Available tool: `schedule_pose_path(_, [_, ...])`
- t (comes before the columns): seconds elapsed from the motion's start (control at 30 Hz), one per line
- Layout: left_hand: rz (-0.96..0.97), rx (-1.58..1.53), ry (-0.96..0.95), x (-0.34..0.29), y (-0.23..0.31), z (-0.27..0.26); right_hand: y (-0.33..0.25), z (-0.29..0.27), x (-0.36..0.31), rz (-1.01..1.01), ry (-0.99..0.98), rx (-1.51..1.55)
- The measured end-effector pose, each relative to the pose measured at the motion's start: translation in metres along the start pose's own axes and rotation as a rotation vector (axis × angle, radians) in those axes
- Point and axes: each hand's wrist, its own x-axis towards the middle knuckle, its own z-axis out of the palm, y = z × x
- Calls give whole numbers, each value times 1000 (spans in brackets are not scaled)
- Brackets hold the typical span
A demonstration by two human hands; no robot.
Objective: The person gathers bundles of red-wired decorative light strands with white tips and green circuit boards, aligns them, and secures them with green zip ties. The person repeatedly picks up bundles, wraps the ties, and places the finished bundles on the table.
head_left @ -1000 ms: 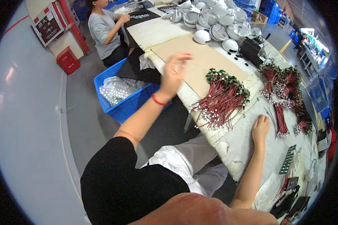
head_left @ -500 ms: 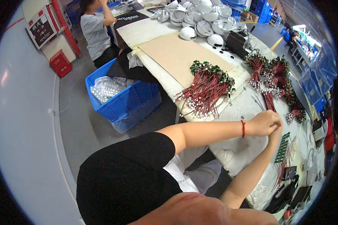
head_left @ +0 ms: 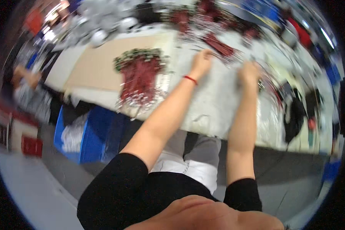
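My left hand [head_left: 202, 64], a red cord round its wrist, is over the middle of the white table [head_left: 214, 99]. Its fingers look curled together; what is in them, if anything, cannot be made out. Just beyond lies a tied bundle of dark red wires [head_left: 220, 46]. My right hand [head_left: 250, 73] is farther right, blurred, its fingers smeared. Beside it show a bit of green circuit board [head_left: 261, 84] and loose red wires [head_left: 274, 88], partly hidden by the hand. A large pile of red wires with green boards and white connectors [head_left: 140, 78] lies left of my left forearm.
More wire bundles [head_left: 180, 19] lie at the back. White rounded shells [head_left: 99, 37] are heaped at the far left, behind a tan board [head_left: 96, 65]. Below the table's left edge stands a blue crate [head_left: 90, 134]. Black items [head_left: 294, 117] lie right. Another person [head_left: 32, 97] is far left.
The view has swung right. My hands, together before near the wire bundle, are now apart: the right by the green boards, the left near the bundle.
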Motion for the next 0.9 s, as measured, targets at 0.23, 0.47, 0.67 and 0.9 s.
schedule_pose_path(0.23, [-40, -7, -185, -5, 25, -7, -2, -14, -9, 18, 79, 81])
schedule_pose_path(0.47, [-55, 13, -199, -7, 26, -4, 30, -15, 6, 323, 297, 118])
schedule_pose_path(0.67, [-42, 23, -231, -8, 29, -4, 38, -20, 3, 312, 304, 223])
schedule_pose_path(0.9, [-75, -204, -310, -8, 39, 2, -13, -57, -13, -199, 788, 350])
